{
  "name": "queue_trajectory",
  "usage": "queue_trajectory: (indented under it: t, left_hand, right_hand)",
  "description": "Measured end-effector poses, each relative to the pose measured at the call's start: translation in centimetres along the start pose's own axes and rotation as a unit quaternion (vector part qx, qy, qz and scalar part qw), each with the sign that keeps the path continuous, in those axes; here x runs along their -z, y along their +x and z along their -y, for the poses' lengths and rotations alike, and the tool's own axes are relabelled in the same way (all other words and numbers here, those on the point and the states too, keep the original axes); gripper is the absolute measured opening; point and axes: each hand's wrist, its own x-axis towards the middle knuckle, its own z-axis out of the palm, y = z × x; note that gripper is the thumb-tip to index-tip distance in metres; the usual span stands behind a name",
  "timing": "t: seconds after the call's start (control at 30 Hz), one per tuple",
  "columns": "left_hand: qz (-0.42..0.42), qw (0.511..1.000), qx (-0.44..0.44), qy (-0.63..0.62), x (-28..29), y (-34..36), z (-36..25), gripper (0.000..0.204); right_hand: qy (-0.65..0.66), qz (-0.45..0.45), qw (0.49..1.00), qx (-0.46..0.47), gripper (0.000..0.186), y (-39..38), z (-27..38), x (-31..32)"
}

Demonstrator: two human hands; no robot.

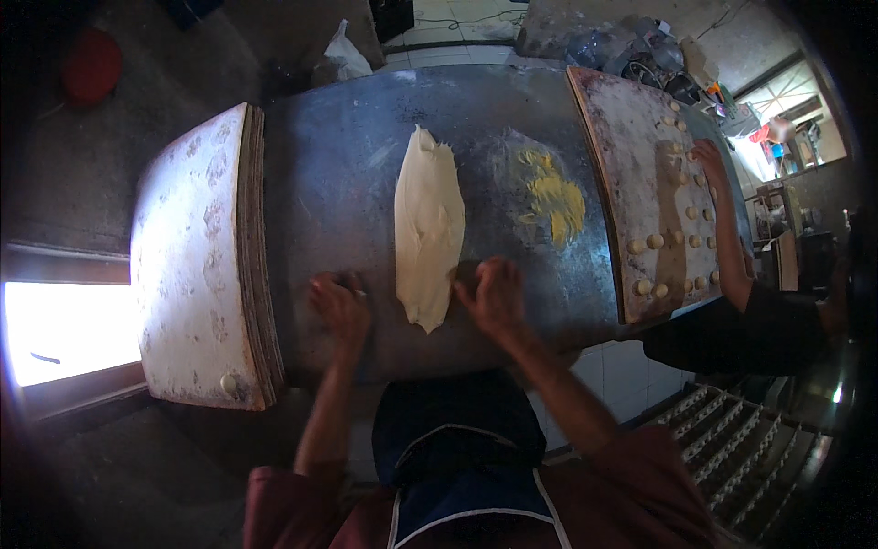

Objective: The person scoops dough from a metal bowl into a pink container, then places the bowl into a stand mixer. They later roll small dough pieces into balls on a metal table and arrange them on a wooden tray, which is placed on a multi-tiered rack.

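A long, flattened piece of pale dough (430, 220) lies lengthwise on the dark metal table (320, 192), its surface uneven and its ends ragged. My left hand (342, 309) rests at the table left of the dough's near end, apart from it, with bent fingers spread and nothing in them. On the other side, my right hand (497, 297) is close by the dough's right edge. Its thumb stands away from the curled fingers and points at the dough; whether it touches is hard to tell. A smear of yellow fat (558, 199) lies farther right.
A stack of whitish boards (187, 265) stands at the left, one small dough ball (228, 383) on top. At the right, another board (631, 174) bears several dough balls; a co-worker's hand (709, 156) reaches over it. A slatted metal rack (741, 439) is at lower right.
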Motion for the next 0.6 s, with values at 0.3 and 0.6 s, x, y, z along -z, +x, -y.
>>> queue_trajectory:
  t: [0.3, 0.6]
  left_hand:
    - [0.058, 0.885, 0.201, -0.417, 4.6, 1.8, -0.1, 0.020]
    - [0.066, 0.861, 0.149, -0.481, 0.6, -1.9, -0.4, 0.030]
  right_hand:
    - [0.042, 0.028, 0.998, 0.045, 0.026, -1.5, -5.5, 3.4]
    - [0.022, 0.066, 0.992, 0.104, 0.024, -3.8, -10.5, 1.8]
